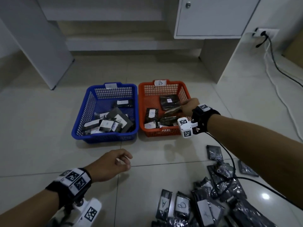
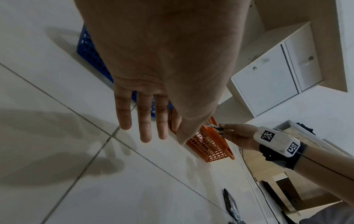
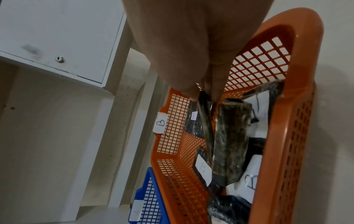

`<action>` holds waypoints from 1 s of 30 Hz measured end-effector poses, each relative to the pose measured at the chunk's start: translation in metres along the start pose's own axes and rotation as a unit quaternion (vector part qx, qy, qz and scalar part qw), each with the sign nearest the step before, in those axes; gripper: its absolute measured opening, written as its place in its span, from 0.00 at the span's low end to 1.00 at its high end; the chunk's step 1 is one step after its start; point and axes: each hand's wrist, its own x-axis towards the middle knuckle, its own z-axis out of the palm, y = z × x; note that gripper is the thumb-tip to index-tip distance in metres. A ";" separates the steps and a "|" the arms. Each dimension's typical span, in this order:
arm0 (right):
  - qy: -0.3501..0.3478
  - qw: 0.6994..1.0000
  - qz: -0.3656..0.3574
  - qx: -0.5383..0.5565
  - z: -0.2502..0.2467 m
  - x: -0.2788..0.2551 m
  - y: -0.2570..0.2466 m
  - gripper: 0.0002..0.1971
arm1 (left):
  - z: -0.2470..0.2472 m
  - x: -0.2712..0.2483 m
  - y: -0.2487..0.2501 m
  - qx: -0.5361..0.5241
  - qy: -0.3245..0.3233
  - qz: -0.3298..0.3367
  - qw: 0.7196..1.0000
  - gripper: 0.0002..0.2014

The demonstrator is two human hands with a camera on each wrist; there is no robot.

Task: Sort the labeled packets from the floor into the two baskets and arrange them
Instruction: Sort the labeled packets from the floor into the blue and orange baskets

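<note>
A blue basket (image 1: 105, 136) and an orange basket (image 1: 160, 132) tagged B stand side by side on the tiled floor, each holding several dark labeled packets. My right hand (image 1: 183, 106) reaches over the orange basket's right side and pinches a dark packet (image 1: 173, 110) by its end. The right wrist view shows the fingertips (image 3: 216, 91) closed on that packet (image 3: 207, 121), which hangs edge-on above the B packets inside the orange basket (image 3: 287, 106). My left hand (image 1: 124, 159) hovers empty over bare floor in front of the blue basket, its fingers (image 2: 145, 127) relaxed and nearly straight.
A pile of dark packets (image 1: 205, 203) with A and B labels lies on the floor at the near right, and a black cable (image 1: 229, 161) from my right wrist crosses it. White cabinets (image 1: 213, 17) stand behind the baskets. Wall cables (image 1: 275, 63) trail at the right.
</note>
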 end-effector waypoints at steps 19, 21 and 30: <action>-0.051 0.790 -0.538 -0.288 0.026 -0.129 0.110 0.14 | 0.081 0.004 0.024 0.085 -0.110 0.047 0.989 0.14; -0.076 0.789 -0.531 -0.298 0.019 -0.138 0.122 0.13 | 0.100 0.006 0.030 0.129 -0.125 0.064 0.982 0.21; -0.300 0.748 -0.353 -0.475 0.028 -0.175 0.164 0.35 | 0.142 0.009 0.034 0.305 -0.129 0.089 0.939 0.33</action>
